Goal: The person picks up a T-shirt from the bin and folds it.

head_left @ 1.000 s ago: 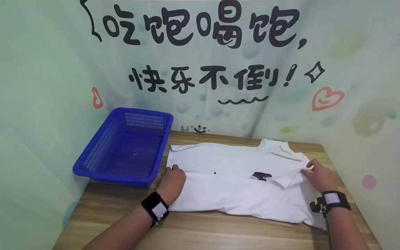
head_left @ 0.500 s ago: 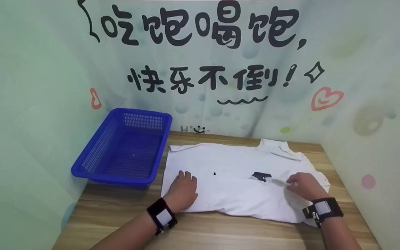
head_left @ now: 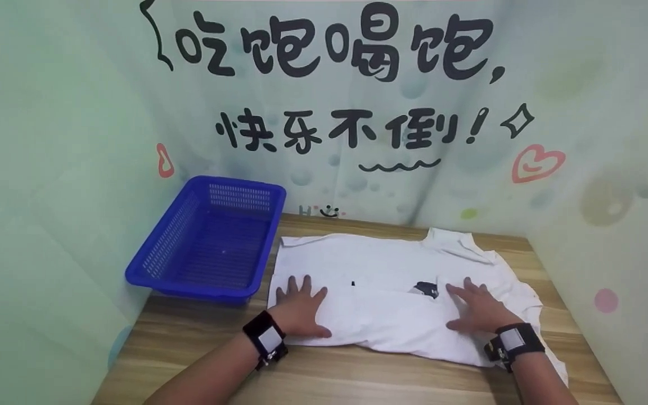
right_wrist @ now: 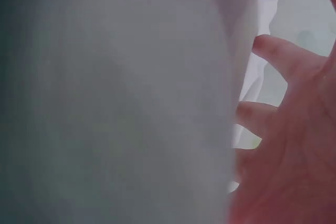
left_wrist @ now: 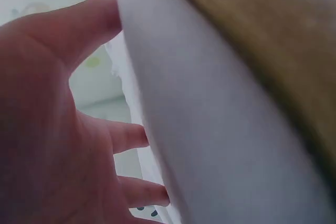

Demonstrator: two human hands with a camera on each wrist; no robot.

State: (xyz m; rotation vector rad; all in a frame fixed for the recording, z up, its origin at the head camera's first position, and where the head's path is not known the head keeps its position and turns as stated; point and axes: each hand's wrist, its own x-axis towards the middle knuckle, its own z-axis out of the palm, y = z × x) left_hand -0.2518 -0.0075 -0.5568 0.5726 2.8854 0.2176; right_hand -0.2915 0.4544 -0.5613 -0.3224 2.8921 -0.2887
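Head view: touching shirt (head_left: 383, 320) w/ L hand (head_left: 301, 312) & R hand (head_left: 480, 308), fingers spread wide, gripping nothing; laid on table (head_left: 324, 379), right of basket (head_left: 193, 289). Prob. smoothing near-side fold (head_left: 391, 292); next, prob. need to pinch shirt & fold again.

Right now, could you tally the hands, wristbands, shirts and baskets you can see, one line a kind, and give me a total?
Hands: 2, the left hand and the right hand
Wristbands: 2, the left wristband and the right wristband
Shirts: 1, the white shirt
Baskets: 1, the blue basket
Total: 6
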